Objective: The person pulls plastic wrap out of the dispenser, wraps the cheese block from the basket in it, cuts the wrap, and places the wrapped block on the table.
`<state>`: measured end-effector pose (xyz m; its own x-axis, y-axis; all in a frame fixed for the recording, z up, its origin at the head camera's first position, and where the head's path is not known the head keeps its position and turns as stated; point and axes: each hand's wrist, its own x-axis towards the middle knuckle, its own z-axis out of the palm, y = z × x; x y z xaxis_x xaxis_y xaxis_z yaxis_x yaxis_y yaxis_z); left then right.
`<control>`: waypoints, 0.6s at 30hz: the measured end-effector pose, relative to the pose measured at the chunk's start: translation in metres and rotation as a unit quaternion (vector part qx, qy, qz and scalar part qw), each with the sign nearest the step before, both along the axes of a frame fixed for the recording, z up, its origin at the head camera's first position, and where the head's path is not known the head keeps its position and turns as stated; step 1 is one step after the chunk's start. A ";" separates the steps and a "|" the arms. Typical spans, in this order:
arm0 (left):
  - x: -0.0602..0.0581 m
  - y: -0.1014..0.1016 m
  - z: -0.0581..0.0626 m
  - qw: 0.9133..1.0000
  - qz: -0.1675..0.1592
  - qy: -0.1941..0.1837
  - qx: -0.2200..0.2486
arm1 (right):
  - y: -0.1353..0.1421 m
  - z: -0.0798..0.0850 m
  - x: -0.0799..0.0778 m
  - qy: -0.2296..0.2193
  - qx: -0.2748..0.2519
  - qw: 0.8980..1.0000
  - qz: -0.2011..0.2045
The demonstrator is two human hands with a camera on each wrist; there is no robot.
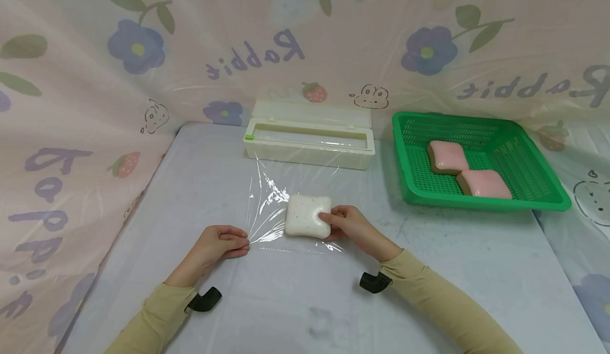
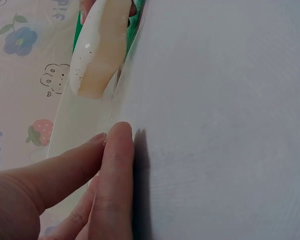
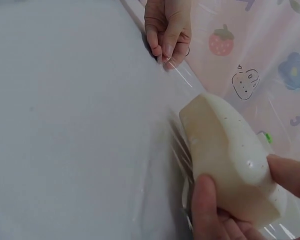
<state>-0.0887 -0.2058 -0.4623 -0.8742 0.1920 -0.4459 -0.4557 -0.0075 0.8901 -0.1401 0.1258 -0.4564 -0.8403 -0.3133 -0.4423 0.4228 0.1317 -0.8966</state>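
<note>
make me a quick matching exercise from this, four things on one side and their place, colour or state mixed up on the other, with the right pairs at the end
Things:
1. left hand
2. right hand
3. basket
4. long box

Places, colours and states:
a. white, with its lid raised
b. holding the white block
c. green, with two pink-topped blocks inside
d. pinching the clear film

Right pairs: 1-d, 2-b, 3-c, 4-a

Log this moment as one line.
left hand: pinches clear film | right hand: holds white block | green basket: two pink blocks | white box: lid open
</note>
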 end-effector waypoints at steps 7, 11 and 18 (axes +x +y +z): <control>0.000 0.000 0.000 1.000 0.002 -0.004 -0.004 | -0.002 0.001 0.000 -0.001 0.018 1.000 -0.012; 0.000 -0.001 -0.001 1.000 0.005 -0.005 -0.003 | -0.003 0.001 0.000 0.015 0.048 0.999 -0.012; -0.001 -0.002 -0.002 1.000 0.006 -0.014 -0.002 | -0.001 0.003 -0.004 0.126 0.223 0.967 0.004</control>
<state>-0.0901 -0.2075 -0.4641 -0.8640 0.1799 -0.4703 -0.4795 -0.0087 0.8775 -0.1438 0.1248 -0.4536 -0.9372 -0.1459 -0.3169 0.1961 0.5307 -0.8245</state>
